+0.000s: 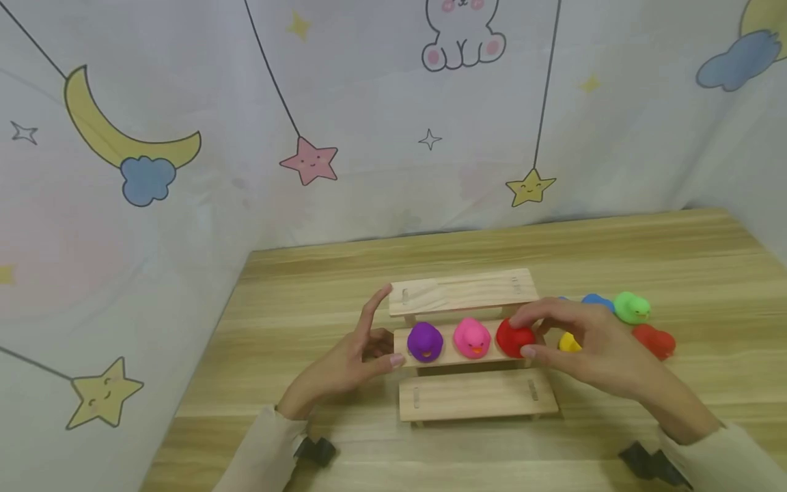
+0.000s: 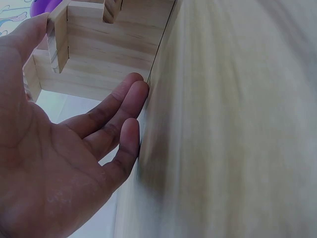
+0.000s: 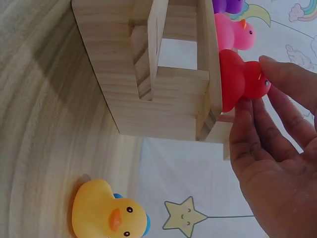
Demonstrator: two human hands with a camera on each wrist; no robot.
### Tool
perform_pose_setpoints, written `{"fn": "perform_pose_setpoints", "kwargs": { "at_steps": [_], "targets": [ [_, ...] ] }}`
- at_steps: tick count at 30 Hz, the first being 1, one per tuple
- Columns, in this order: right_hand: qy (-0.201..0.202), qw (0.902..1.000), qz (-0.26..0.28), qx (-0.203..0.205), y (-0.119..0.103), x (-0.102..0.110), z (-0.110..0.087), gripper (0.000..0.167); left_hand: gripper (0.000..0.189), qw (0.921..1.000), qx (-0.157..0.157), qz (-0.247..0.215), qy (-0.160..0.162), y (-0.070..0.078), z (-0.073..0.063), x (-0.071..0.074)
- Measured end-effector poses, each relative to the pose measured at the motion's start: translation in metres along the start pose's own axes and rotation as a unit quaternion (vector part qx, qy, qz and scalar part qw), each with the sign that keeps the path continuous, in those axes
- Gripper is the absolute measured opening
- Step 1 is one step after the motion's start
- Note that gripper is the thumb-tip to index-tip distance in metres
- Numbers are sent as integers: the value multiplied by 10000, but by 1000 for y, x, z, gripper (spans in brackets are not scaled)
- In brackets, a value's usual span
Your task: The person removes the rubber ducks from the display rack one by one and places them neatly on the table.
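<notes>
A small wooden three-step stand (image 1: 478,396) has a purple rubber duck (image 1: 425,342), a pink rubber duck (image 1: 472,338) and a red rubber duck (image 1: 515,339) in a row on its middle step. My right hand (image 1: 584,345) pinches the red duck, which sits at the right end of that step in the right wrist view (image 3: 237,82). At the stand's left side, my left hand (image 1: 347,359) has its thumb at the middle step's end and its index fingertip by the top step. The other left fingers, loosely bent, hold nothing in the left wrist view.
Right of the stand, partly behind my right hand, lie a yellow duck (image 3: 106,210), a blue duck (image 1: 596,301), a green duck (image 1: 631,308) and another red duck (image 1: 654,341). A printed cloth (image 1: 381,205) hangs behind the wooden table (image 1: 320,273).
</notes>
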State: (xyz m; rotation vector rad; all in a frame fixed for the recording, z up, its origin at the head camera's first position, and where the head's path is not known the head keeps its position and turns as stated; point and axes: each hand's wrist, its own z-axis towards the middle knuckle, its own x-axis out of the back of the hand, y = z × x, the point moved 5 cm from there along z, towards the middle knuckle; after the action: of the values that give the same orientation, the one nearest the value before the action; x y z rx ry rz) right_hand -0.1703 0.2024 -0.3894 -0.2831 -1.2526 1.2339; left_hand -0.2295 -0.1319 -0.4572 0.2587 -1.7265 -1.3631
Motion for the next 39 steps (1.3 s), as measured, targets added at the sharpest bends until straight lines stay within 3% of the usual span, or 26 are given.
{"fn": "perform_pose_setpoints", "kwargs": {
  "at_steps": [8, 20, 25, 29, 33, 39],
  "targets": [
    [181, 9996, 114, 172, -4, 5, 0, 40, 107, 10000, 70, 37, 18, 0, 1, 1],
    [534, 9924, 831, 729, -17, 40, -7, 50, 106, 9999, 83, 98, 30, 1, 0, 1],
    [604, 9909, 1053, 587, -19, 51, -16, 48, 107, 10000, 12, 79, 24, 1, 0, 1],
    [657, 9973, 310, 144, -22, 57, -25, 51, 106, 10000, 11, 79, 20, 0, 0, 1],
    [750, 9965, -369, -64, -20, 61, -33, 53, 106, 10000, 6, 83, 12, -1, -1, 1],
    [739, 9938, -774, -296, -14, 63, -47, 54, 106, 10000, 0, 48, -8, 0, 0, 1]
  ]
}}
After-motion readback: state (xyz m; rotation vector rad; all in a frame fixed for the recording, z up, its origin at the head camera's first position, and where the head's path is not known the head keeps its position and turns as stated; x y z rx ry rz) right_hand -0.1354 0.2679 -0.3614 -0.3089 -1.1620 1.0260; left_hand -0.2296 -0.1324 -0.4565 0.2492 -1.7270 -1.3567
